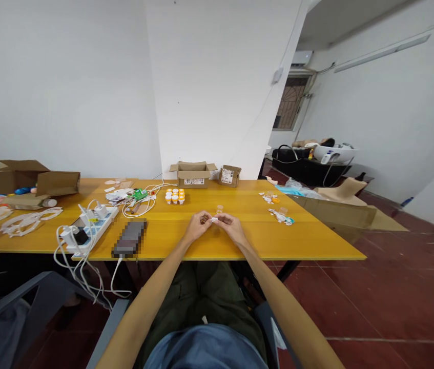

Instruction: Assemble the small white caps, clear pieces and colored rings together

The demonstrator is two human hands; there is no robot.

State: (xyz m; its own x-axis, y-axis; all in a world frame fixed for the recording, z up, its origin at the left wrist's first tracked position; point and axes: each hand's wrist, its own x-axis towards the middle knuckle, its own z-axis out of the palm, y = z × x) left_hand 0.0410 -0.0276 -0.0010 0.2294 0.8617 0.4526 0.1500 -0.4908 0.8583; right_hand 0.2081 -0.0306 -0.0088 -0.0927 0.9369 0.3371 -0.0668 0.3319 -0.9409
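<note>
Between the fingertips of both hands is a small white piece (214, 220), too small to name more exactly. My left hand (199, 226) pinches it from the left, and my right hand (230, 226) pinches it from the right, just above the table. Right behind the fingers stands a small clear cup (220, 209). Farther back to the left is a tight group of small white-and-orange containers (174, 196). Off to the right lie two clusters of small parts, one white and orange (269, 198), the other white and teal (283, 217).
Two cardboard boxes, one open (192, 177) and one smaller (229, 176), stand at the table's back. A power strip (93, 230) with white cables and a phone (129, 239) lie on the left. An open carton (28, 182) with colourful items sits at far left. The table's right edge drops to red floor.
</note>
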